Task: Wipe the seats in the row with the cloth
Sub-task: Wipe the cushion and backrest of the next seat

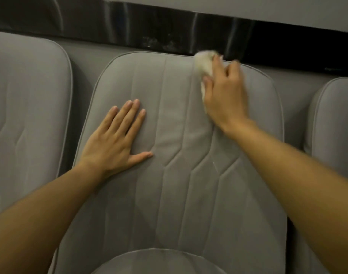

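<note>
A row of grey padded seats under a glossy black band, with a cloth pressed to the top edge of the middle one.

The middle seat (169,135) fills the view, its long axis and stitched seams running from near the camera up toward the black band (129,36), with a left seat (27,115) and a right seat (335,119) alongside. The cloth (204,64), a pale bunched wad, sits under and just beyond the right hand (224,95), whose fingers curl closed around it; motion blur hides its outline. It lies up and right of the left hand (113,143), which rests flat with fingers spread, holding nothing. The unwiped length probably lies down the seams toward the camera.
</note>
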### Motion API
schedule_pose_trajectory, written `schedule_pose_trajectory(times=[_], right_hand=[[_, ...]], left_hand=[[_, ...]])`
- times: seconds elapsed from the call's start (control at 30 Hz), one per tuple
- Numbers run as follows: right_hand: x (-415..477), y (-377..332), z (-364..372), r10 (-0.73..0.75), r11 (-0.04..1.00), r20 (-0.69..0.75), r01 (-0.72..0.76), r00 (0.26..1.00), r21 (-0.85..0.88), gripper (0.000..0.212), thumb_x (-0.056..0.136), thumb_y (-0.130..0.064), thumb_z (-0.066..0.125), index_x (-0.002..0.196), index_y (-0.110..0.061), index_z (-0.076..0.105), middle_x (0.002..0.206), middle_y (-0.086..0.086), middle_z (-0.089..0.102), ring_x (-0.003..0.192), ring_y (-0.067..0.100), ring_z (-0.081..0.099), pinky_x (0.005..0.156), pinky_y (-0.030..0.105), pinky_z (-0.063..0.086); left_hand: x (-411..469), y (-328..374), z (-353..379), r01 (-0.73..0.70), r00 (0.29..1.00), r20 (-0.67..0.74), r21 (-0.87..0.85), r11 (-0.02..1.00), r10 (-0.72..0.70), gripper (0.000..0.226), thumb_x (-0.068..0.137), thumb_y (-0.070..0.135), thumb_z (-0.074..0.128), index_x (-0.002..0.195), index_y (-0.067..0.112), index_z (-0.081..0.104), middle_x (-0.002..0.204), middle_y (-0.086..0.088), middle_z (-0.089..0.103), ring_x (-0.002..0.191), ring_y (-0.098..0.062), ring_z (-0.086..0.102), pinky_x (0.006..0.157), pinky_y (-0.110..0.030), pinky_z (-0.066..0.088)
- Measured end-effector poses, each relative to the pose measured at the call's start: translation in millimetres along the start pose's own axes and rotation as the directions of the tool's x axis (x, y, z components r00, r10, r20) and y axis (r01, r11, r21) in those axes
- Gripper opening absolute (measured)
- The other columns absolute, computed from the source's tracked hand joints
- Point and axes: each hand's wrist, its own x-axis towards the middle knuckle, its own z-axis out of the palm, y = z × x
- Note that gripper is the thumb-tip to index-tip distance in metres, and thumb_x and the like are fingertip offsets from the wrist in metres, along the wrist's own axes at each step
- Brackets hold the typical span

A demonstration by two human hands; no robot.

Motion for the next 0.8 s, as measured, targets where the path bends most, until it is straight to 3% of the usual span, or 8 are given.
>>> schedule_pose_trajectory(times=[0.13, 0.2, 0.3, 0.4, 0.5, 0.57, 0.67, 0.8], right_hand=[[9.8, 5.4, 9.2, 0.138, 0.990, 0.061, -0.136, 0.989, -0.035, 0.050, 0.099, -0.030, 0.036, 0.144, -0.008, 0.031, 0.133, 0.018, 0.041, 0.117, 0.033, 0.041, 0.093, 0.035, 0.035], [-24.4, 1.0, 26.0, 0.060, 0.997, 0.005, -0.059, 0.998, -0.045, 0.049, 0.094, -0.023, 0.044, 0.135, 0.002, 0.044, 0.116, 0.026, 0.052, 0.099, 0.041, 0.050, 0.082, 0.041, 0.042], [-80.0, -4.3, 36.2, -0.066, 0.998, -0.035, 0.066, 0.997, -0.019, 0.046, 0.089, -0.022, 0.045, 0.123, 0.007, 0.055, 0.089, 0.024, 0.057, 0.073, 0.037, 0.052, 0.062, 0.038, 0.045], [-99.3, -6.8, 30.7, -0.124, 0.991, 0.019, 0.123, 0.992, 0.053, 0.047, 0.090, -0.024, 0.042, 0.124, 0.006, 0.056, 0.083, 0.020, 0.055, 0.069, 0.034, 0.050, 0.056, 0.038, 0.046], [-79.2, -8.5, 20.9, -0.156, 0.980, -0.026, 0.158, 0.987, 0.120, 0.048, 0.089, -0.024, 0.043, 0.124, 0.006, 0.055, 0.085, 0.023, 0.054, 0.070, 0.036, 0.052, 0.050, 0.037, 0.046], [-52.0, -12.1, 15.9, -0.111, 0.988, -0.109, 0.122, 0.988, 0.097, 0.049, 0.091, -0.025, 0.045, 0.130, 0.004, 0.050, 0.093, 0.026, 0.054, 0.075, 0.039, 0.053, 0.056, 0.037, 0.045], [-31.6, -14.7, 26.9, 0.031, 0.999, -0.099, -0.028, 0.995, 0.032, 0.051, 0.094, -0.027, 0.045, 0.138, 0.000, 0.041, 0.110, 0.024, 0.053, 0.092, 0.038, 0.050, 0.075, 0.036, 0.038], [-113.9, -26.1, 54.0, -0.015, 0.999, -0.096, 0.012, 0.995, -0.032, 0.046, 0.088, -0.020, 0.056, 0.127, 0.005, 0.053, 0.091, 0.021, 0.057, 0.080, 0.032, 0.042, 0.071, 0.037, 0.033]], left_hand=[[-1.4, 0.2, 0.8, -0.019, 1.000, -0.024, 0.002, 1.000, 0.019, 0.091, 0.090, 0.068, 0.026, 0.150, 0.000, 0.024, 0.156, -0.019, 0.020, 0.146, -0.030, 0.017, 0.120, -0.043, 0.010], [-1.0, 0.6, 0.7, -0.017, 0.999, -0.031, -0.007, 1.000, 0.017, 0.090, 0.091, 0.068, 0.025, 0.149, 0.000, 0.025, 0.156, -0.019, 0.020, 0.146, -0.030, 0.017, 0.120, -0.043, 0.011], [-2.7, 1.6, 0.1, -0.009, 1.000, -0.023, -0.010, 1.000, 0.009, 0.090, 0.091, 0.068, 0.025, 0.150, 0.001, 0.024, 0.157, -0.019, 0.019, 0.146, -0.029, 0.016, 0.120, -0.043, 0.009], [-6.1, 3.9, 0.6, -0.010, 1.000, 0.010, -0.016, 1.000, 0.011, 0.092, 0.090, 0.070, 0.024, 0.150, 0.000, 0.022, 0.157, -0.020, 0.017, 0.146, -0.029, 0.013, 0.120, -0.042, 0.008], [-7.9, 4.4, 2.5, -0.011, 1.000, 0.017, -0.011, 1.000, 0.011, 0.095, 0.088, 0.072, 0.023, 0.150, 0.000, 0.022, 0.157, -0.020, 0.018, 0.146, -0.029, 0.013, 0.120, -0.042, 0.008], [-7.8, 3.9, 3.3, -0.016, 1.000, 0.010, 0.003, 1.000, 0.016, 0.096, 0.088, 0.073, 0.025, 0.150, -0.001, 0.023, 0.156, -0.020, 0.020, 0.146, -0.030, 0.015, 0.120, -0.043, 0.009], [-9.2, 3.0, 4.2, -0.032, 0.999, 0.012, 0.008, 0.999, 0.032, 0.097, 0.088, 0.073, 0.026, 0.150, -0.001, 0.023, 0.157, -0.020, 0.020, 0.146, -0.030, 0.015, 0.120, -0.043, 0.011], [-15.4, 6.5, 5.6, -0.041, 0.999, 0.021, 0.002, 0.999, 0.041, 0.094, 0.089, 0.071, 0.026, 0.150, 0.000, 0.021, 0.157, -0.018, 0.018, 0.146, -0.028, 0.013, 0.120, -0.041, 0.008]])
